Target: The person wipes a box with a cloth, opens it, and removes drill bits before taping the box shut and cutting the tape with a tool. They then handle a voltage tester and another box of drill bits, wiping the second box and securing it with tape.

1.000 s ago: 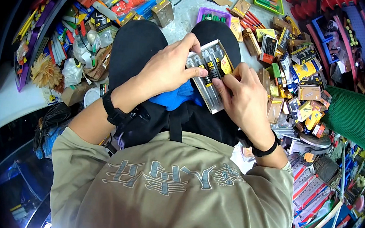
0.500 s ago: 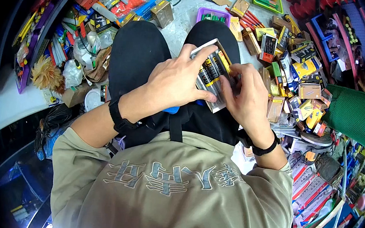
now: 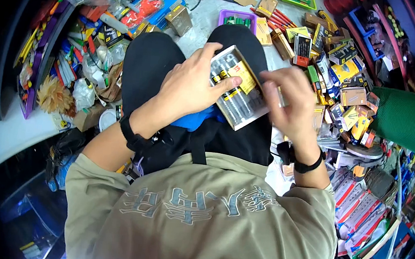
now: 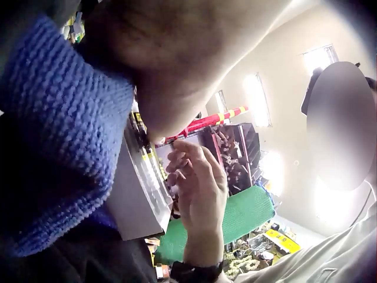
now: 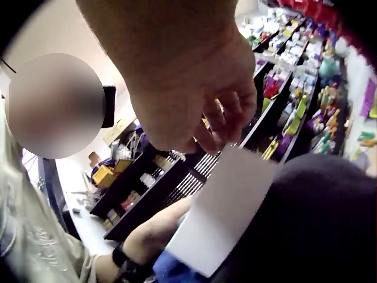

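Observation:
An open-topped box [image 3: 255, 115] holding clear tubes with black-and-yellow labels [image 3: 237, 105] tilts over the thighs. My left hand [image 3: 186, 86] grips its left side, the thumb lying over the tubes beside a yellow label [image 3: 243, 76]. Blurred, my right hand [image 3: 291, 105] is just off the box's right edge, fingers loosely bent and holding nothing visible. In the left wrist view the right hand [image 4: 200, 188] appears apart from the box [image 4: 138, 200]. The right wrist view shows the box's pale outer side [image 5: 227, 206] below that hand [image 5: 200, 100].
Blue knitted cloth [image 3: 192, 120] lies between the legs under the box. Many small boxes [image 3: 353, 97] are heaped at the right beside green mesh [image 3: 403, 119]. A purple basket [image 3: 220, 18] stands ahead; bagged tools [image 3: 85, 91] crowd the left.
My right hand has come away from the box and moved slightly right. The box has turned, showing more of its tubes and the yellow label; my left hand keeps its grip.

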The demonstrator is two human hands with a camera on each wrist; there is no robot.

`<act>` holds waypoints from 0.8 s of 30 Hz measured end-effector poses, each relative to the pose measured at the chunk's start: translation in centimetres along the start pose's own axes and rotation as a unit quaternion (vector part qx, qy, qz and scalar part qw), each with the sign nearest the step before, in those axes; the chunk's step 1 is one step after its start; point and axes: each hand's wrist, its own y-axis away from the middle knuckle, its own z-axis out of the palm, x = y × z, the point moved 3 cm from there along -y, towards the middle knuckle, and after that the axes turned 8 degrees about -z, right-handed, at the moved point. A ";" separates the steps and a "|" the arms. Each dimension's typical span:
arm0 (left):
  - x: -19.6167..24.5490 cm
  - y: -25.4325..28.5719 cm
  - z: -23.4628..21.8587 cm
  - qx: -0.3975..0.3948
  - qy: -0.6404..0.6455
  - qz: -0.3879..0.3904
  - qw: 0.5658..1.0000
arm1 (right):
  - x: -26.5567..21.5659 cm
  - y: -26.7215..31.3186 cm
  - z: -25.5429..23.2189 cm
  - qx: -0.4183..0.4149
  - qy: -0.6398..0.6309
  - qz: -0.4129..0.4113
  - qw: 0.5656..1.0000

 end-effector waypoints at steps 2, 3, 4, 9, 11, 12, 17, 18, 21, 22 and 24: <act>-0.2 -0.3 0.1 -0.009 0.005 -0.052 0.999 | 3.8 0.8 -1.0 0.048 0.006 0.120 0.992; -1.0 -0.8 0.4 -0.012 0.023 -0.035 0.999 | 6.5 1.8 -0.2 0.061 -0.016 0.174 0.983; -1.5 -1.1 0.6 -0.020 0.044 -0.024 0.999 | 10.1 3.3 1.2 0.075 -0.038 0.226 0.971; -2.7 -1.4 0.3 -0.083 0.118 -0.070 0.987 | 25.3 17.6 14.1 -0.315 0.106 0.338 0.880; -3.3 -0.9 0.4 -0.083 0.152 -0.067 0.983 | 26.9 22.0 18.8 -0.380 0.054 0.438 0.813; -3.5 -0.8 0.4 -0.080 0.191 -0.066 0.976 | 27.6 23.8 20.9 -0.379 0.021 0.489 0.785; -3.4 -1.2 -0.3 -0.088 0.241 -0.167 0.952 | 27.5 26.4 25.1 -0.318 0.007 0.536 0.782; -3.4 -1.4 -0.2 -0.086 0.239 -0.169 0.952 | 27.9 26.8 25.4 -0.280 -0.024 0.591 0.756; -3.8 -1.9 0.0 -0.063 0.227 -0.181 0.955 | 30.3 27.3 25.6 -0.209 -0.071 0.580 0.784; -3.7 -2.1 0.1 -0.058 0.222 -0.188 0.955 | 30.5 26.2 25.3 -0.146 -0.117 0.571 0.799; -3.7 -2.2 0.3 -0.046 0.230 -0.200 0.951 | 30.4 22.5 23.1 -0.032 -0.234 0.545 0.804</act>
